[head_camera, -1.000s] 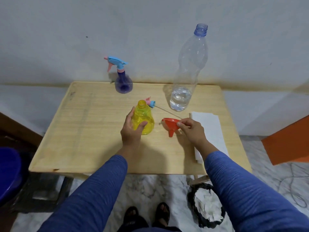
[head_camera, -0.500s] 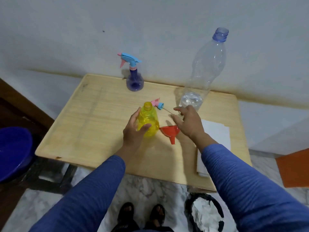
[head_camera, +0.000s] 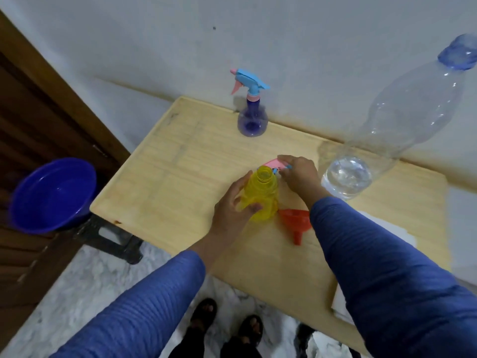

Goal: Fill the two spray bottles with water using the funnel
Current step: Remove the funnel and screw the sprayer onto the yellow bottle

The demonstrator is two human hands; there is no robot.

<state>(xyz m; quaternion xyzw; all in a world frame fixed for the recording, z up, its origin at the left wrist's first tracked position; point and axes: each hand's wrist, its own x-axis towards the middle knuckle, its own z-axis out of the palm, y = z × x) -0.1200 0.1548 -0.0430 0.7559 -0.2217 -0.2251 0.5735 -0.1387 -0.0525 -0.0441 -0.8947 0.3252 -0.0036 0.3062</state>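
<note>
No readable labels. Left hand (head_camera: 233, 208) grips open yellow bottle (head_camera: 262, 196) mid-table (head_camera: 180, 177); contents unclear. Right hand (head_camera: 299, 174) pinches pink-blue spray head (head_camera: 273, 164) just behind it. Red funnel (head_camera: 295, 220) lies beside bottle. Purple spray bottle (head_camera: 251, 117) capped, at back. Big clear bottle (head_camera: 387, 140) holds little water.

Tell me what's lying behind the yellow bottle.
Behind the yellow bottle, the right hand rests on its detached pink-and-blue spray head. Only the head's pink tip shows; the hand covers the rest, including any tube.
</note>
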